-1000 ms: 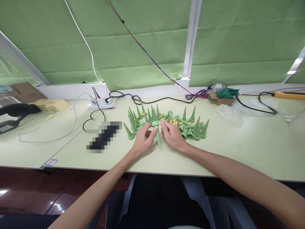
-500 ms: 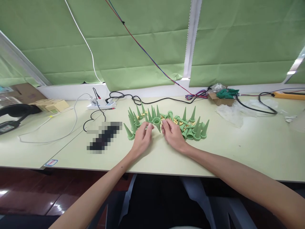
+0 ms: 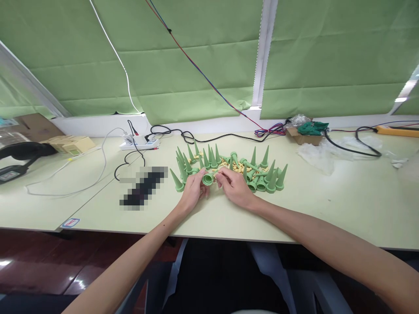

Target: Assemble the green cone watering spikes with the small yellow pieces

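My left hand (image 3: 194, 190) is closed on a green cone (image 3: 207, 179), whose round open end faces me. Close on its right, the fingers of my right hand (image 3: 233, 185) are pinched at the cone's side; a small yellowish bit shows at the fingertips, too small to make out. Behind both hands, several green cones (image 3: 281, 178) stand point up or lie on their sides on the table, in an arc. Small yellow pieces (image 3: 225, 166) are scattered among them.
On the table (image 3: 131, 222), a blurred dark object (image 3: 144, 188) lies to the left. Farther back are a power strip (image 3: 139, 142), headphones (image 3: 22, 152) and cables. A small cardboard box (image 3: 304, 137) with green plastic and clear bags sits at the back right.
The cone between my hands has come lower and to the left, its open end turning towards me. My left hand now grips it, and my right fingers have moved slightly left.
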`<state>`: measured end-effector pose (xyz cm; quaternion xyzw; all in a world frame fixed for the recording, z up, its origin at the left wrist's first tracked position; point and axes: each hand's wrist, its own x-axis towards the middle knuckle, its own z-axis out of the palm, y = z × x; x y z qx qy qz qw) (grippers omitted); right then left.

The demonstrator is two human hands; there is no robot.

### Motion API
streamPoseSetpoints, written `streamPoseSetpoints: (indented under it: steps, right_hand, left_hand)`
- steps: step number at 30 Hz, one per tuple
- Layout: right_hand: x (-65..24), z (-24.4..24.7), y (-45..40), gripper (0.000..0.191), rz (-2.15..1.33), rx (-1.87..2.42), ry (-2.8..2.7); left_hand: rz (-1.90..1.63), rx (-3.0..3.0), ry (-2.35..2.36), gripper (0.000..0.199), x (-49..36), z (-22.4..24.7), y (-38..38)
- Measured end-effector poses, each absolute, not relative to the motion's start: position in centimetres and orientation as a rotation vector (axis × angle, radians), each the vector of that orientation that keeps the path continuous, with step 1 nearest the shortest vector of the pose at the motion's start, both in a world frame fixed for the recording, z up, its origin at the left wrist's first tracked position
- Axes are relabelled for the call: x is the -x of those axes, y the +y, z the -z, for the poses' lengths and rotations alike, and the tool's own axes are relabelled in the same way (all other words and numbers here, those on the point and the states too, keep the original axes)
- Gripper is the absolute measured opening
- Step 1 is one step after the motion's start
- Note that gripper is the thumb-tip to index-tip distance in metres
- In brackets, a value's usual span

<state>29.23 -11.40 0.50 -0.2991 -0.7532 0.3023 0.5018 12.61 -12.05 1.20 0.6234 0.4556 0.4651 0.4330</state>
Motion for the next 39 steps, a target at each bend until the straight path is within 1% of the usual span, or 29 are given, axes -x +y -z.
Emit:
streamPoseSetpoints:
  steps: [4, 7, 13, 17, 21, 26, 28, 32, 39]
  right_hand:
    - [-29.24, -0.43, -11.29, 0.036, -0.702, 0.78, -1.803]
    - [-29.16, -0.22, -11.01, 0.041, -0.669, 0.852, -1.778]
    - [-29.0, 0.11, -10.49, 0.048, -0.652, 0.973, -1.732]
    - [-29.03, -0.04, -10.65, 0.045, -0.648, 0.958, -1.723]
    - [-29.14, -0.16, -10.92, 0.041, -0.676, 0.922, -1.709]
    - [-29.24, -0.21, -11.22, 0.036, -0.67, 0.817, -1.802]
    - [-29.22, -0.18, -11.31, 0.033, -0.645, 0.766, -1.867]
    - [-29.15, -0.04, -11.26, 0.031, -0.622, 0.749, -1.911]
    - [-29.26, 0.2, -10.96, 0.034, -0.605, 0.778, -1.907]
  left_hand:
    - [-1.203, -1.587, 1.16, 0.042, -12.82, -1.25, -12.32]
    - [-1.21, -1.717, 1.166, 0.034, -12.78, -0.96, -12.35]
    - [-1.25, -1.92, 1.162, 0.03, -12.64, -0.47, -12.22]
    - [-1.249, -1.863, 1.173, 0.035, -12.8, -0.49, -12.19]
    - [-1.324, -1.715, 1.241, 0.034, -12.76, -0.43, -12.02]
    - [-1.266, -1.622, 1.344, 0.06, -12.51, -0.44, -11.69]
    - [-1.225, -1.608, 1.37, 0.066, -12.54, -0.59, -11.69]
    - [-1.162, -1.583, 1.371, 0.065, -12.65, -0.93, -11.9]
    - [-1.131, -1.62, 1.302, 0.061, -12.64, -1.16, -12.13]
